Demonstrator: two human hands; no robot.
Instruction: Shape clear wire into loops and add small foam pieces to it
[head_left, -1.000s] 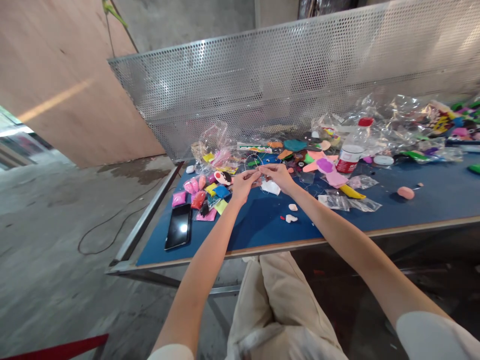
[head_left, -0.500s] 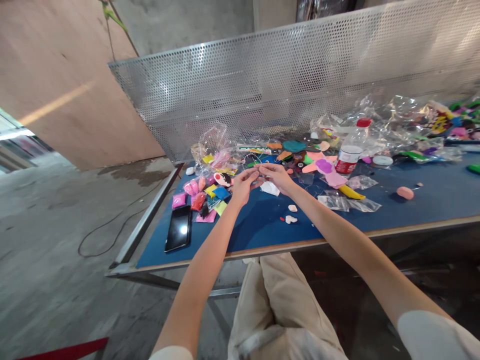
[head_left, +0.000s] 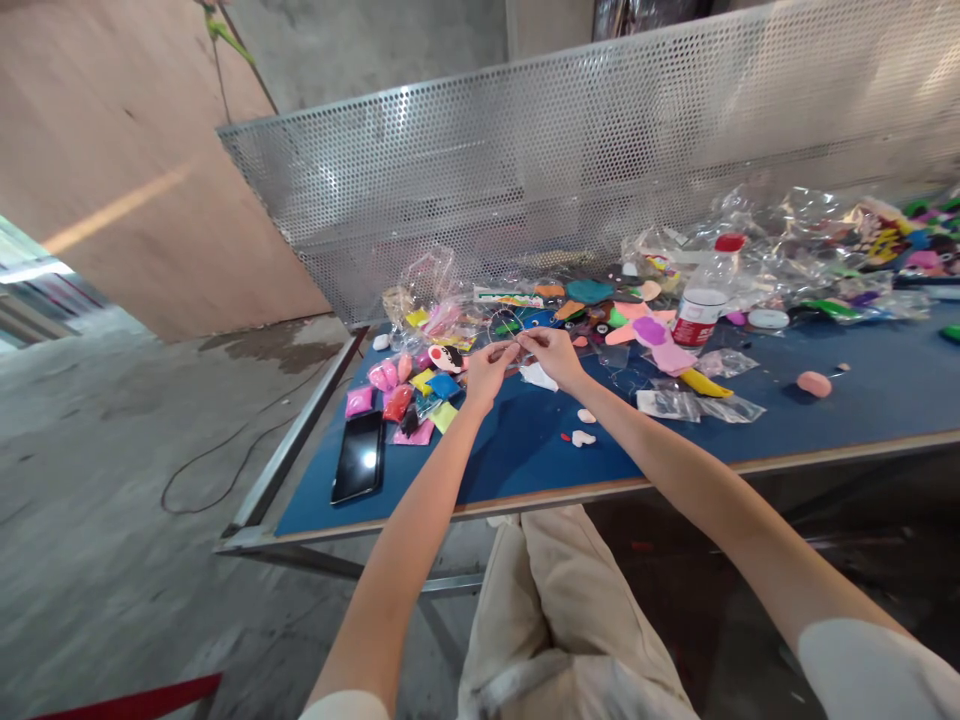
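My left hand [head_left: 489, 369] and my right hand [head_left: 553, 354] meet fingertip to fingertip above the blue table [head_left: 525, 450]. Both pinch a small thing between them, too small to name; it looks like thin clear film or wire. Just under my right hand lies a white piece [head_left: 540, 377]. Two small pale clay bits [head_left: 582, 427] sit on the table nearer to me. Left of my left hand lie several coloured clay packets [head_left: 409, 390] and a round white face piece [head_left: 448, 357].
A black phone [head_left: 358, 455] lies near the table's left front corner. A white bottle with a red cap [head_left: 701, 303] stands at the back right among clear plastic bags [head_left: 795, 250] and foam shapes. A perforated metal screen [head_left: 570, 160] backs the table. A pink clay lump [head_left: 813, 384] lies right.
Both hands stay together in nearly the same place; only the fingers have shifted a little.
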